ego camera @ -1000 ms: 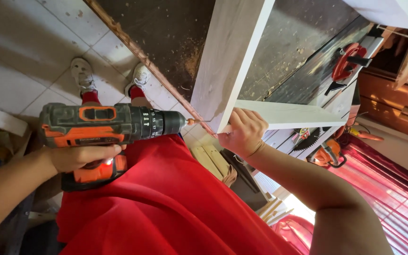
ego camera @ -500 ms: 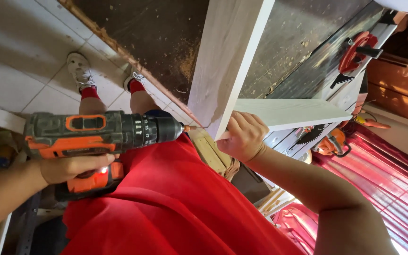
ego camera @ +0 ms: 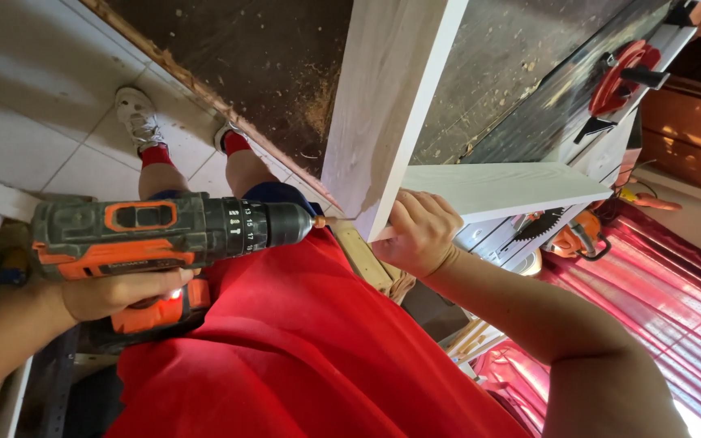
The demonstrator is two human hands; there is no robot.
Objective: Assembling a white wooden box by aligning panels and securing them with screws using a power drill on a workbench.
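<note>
Gripping the cordless drill [ego camera: 164, 235] in my left hand [ego camera: 115, 294], fingers wrapped closed around its handle below the grey-and-orange body, with the orange battery pack just under my palm. Drill is level, chuck pointing toward the white boards; the bit tip [ego camera: 328, 221] meets the outer face of the upright white board [ego camera: 387, 105] near its lower corner. My right hand [ego camera: 419, 235] is closed on the end of the horizontal white board [ego camera: 513, 186], at the joint where that board butts against the upright one; knuckles sit just beside the corner, thumb side toward the drill. Both boards are painted white with visible wood grain and form a right-angle joint. Below the work: my red shirt [ego camera: 302, 349], and past it my legs, red socks and white shoes [ego camera: 138, 118] on pale floor tiles. Dark workbench surface [ego camera: 261, 65] behind the boards, dusted with sawdust. Red-and-black tool [ego camera: 622, 77] lies on the far bench, well apart from the joint. Cannot tell whether the bit is turning.
</note>
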